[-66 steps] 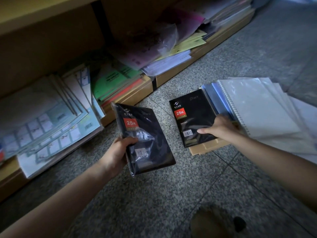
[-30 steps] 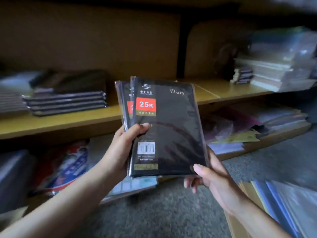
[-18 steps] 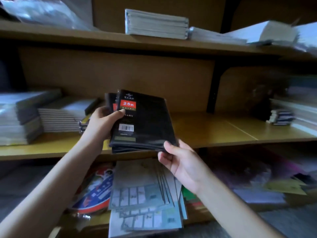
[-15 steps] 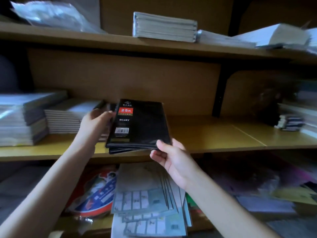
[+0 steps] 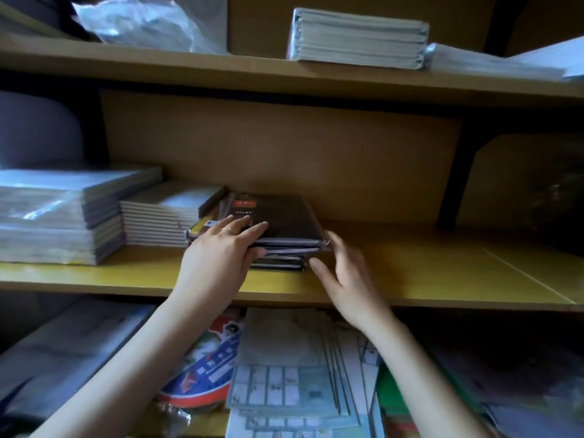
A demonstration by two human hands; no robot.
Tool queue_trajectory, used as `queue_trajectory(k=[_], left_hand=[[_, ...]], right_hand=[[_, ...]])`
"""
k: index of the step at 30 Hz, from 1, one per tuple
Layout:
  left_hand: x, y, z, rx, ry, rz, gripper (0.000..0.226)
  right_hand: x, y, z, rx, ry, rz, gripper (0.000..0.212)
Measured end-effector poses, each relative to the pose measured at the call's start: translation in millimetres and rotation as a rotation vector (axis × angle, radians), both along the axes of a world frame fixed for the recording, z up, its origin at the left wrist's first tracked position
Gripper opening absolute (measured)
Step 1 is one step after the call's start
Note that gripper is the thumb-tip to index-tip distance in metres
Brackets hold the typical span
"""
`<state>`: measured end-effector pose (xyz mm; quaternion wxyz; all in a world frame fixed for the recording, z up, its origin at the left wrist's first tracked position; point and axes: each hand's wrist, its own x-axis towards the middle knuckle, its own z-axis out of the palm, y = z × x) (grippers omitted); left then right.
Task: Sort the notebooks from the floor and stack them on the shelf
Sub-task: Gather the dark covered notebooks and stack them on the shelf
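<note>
The diary stack lies on the middle shelf, just right of a notebook pile, with sheets below.

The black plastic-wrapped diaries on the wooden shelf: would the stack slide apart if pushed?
Probably slippery: the black plastic-wrapped diaries sit slightly staggered in shiny wrap. Likely stiff: their edges look straight under the left hand resting on top.

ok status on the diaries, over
Left hand flat on the diaries, right hand open at their right edge. Diaries stacked on the shelf. White notebooks close on the left, nothing blocking.
</note>
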<state>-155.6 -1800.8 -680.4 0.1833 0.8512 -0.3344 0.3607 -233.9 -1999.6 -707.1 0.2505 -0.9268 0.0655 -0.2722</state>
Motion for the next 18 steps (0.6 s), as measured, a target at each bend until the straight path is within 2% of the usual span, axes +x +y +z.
queue_trajectory(k=[2,3,6,14,16,18], left_hand=[[11,0,0,-0.019,0.012,0.007,0.037],[17,-1,0,-0.034,0.023,0.009,0.037],[31,-3,1,-0.034,0.010,0.042,0.039],[51,-6,3,-0.092,0.086,0.201,0.040],[47,-7,-2,-0.064,0.049,0.238,0.044],[37,-10,-12,-0.016,0.031,0.291,0.059]], right_hand=[[-2,-17,-7,-0.208,0.230,-0.095,0.063],[-2,-20,-8,-0.290,0.265,-0.126,0.059],[0,-17,-12,-0.403,0.227,-0.134,0.050],[-1,-15,-16,-0.425,0.169,-0.163,0.045],[0,-16,-19,-0.437,0.157,-0.166,0.045],[1,-17,-23,-0.461,0.110,-0.191,0.049]])
